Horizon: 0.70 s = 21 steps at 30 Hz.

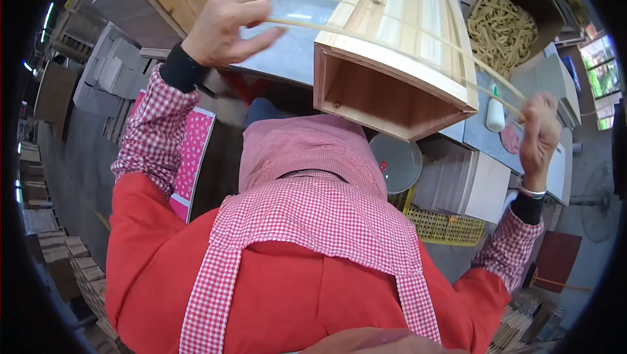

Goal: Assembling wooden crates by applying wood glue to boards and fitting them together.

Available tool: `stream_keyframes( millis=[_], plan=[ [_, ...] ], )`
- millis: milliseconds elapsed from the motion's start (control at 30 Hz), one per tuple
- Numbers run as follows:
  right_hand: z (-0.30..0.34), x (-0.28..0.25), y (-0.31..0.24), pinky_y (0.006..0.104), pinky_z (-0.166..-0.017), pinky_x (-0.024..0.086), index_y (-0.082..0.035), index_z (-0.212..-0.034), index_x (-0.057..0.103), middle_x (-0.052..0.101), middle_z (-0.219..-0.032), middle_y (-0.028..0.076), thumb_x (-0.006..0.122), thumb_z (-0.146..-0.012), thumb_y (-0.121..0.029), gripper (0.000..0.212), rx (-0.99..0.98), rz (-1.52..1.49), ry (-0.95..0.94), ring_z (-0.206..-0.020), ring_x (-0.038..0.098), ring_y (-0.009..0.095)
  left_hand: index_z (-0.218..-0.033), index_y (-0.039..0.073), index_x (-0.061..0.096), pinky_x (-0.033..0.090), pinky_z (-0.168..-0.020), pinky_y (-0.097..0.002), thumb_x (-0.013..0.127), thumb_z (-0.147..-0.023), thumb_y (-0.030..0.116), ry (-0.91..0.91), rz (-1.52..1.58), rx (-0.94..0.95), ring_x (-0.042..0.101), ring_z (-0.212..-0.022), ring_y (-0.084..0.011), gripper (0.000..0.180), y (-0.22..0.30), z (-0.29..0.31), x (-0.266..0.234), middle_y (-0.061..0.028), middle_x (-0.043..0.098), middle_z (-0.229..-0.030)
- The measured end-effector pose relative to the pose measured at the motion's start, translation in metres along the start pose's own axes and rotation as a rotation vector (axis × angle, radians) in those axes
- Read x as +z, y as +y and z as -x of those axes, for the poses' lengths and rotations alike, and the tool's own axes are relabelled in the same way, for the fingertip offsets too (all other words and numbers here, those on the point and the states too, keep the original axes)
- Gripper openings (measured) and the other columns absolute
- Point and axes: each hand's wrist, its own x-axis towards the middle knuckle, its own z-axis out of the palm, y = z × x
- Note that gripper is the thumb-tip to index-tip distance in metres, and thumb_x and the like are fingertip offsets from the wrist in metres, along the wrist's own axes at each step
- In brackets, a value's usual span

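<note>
A long tan rubber band (307,25) is stretched in two strands between my hands, across the top of a pale wooden box (395,57). My left hand (230,19), at the upper left, is hooked round one end of the loop. Lower down at the right, my right hand (541,128) grips the other end with its fingers closed. The box is tapered, with a framed panel facing up and a hollow open end towards me. It rests on the grey table, its near end jutting over the edge.
A bin (552,11) heaped with rubber bands (503,31) stands at the back right. A white bottle with a green cap (495,113) is beside the box. Below are a round grey stool (397,161), a yellow crate (450,228) and stacked boards (450,181).
</note>
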Motion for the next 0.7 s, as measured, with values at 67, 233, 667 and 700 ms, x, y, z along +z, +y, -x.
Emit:
stream_keyframes(
  millis=[67,233,667,700],
  plan=[
    [0.062,0.002,0.035,0.0413,-0.087,0.039,-0.003,-0.069,0.056,0.053,-0.068,0.008,0.060,-0.086,-0.010,0.019,0.179,0.107,0.002,-0.075,0.055,0.027,-0.072,0.006,0.050,0.043,-0.092,-0.0434,0.069,-0.076,0.014,-0.023,0.020,0.015,0.057,-0.085,-0.0255,0.021,-0.015,0.033,0.023,-0.0072,0.058,-0.085],
    [0.125,0.089,0.017,0.0473,-0.097,0.036,-0.005,-0.072,0.062,0.064,-0.087,0.008,0.063,-0.076,-0.004,0.004,0.136,0.183,-0.282,-0.119,0.053,0.031,-0.092,0.009,0.059,0.037,-0.101,-0.0480,0.068,-0.077,0.016,-0.220,0.017,0.029,0.048,-0.124,-0.0268,0.019,0.013,0.099,0.127,-0.0082,0.058,-0.111],
    [0.106,0.159,0.042,0.0509,-0.093,0.040,-0.007,-0.080,0.063,0.063,-0.088,0.008,0.070,-0.072,-0.011,0.011,0.128,0.491,-0.210,-0.107,0.057,0.029,-0.117,0.009,0.058,0.021,-0.113,-0.0492,0.060,-0.082,0.030,-0.275,-0.054,-0.071,0.037,-0.133,-0.0275,0.041,0.025,0.101,0.191,-0.0091,0.055,-0.126],
    [0.107,0.164,0.046,0.0473,-0.087,0.043,-0.006,-0.082,0.063,0.062,-0.086,0.008,0.070,-0.072,-0.011,0.013,0.096,0.368,-0.159,-0.098,0.059,0.029,-0.115,0.006,0.059,0.025,-0.112,-0.0484,0.061,-0.081,0.027,-0.311,0.005,-0.073,0.040,-0.131,-0.0291,0.039,0.027,0.090,0.188,-0.0110,0.057,-0.124]
  ],
)
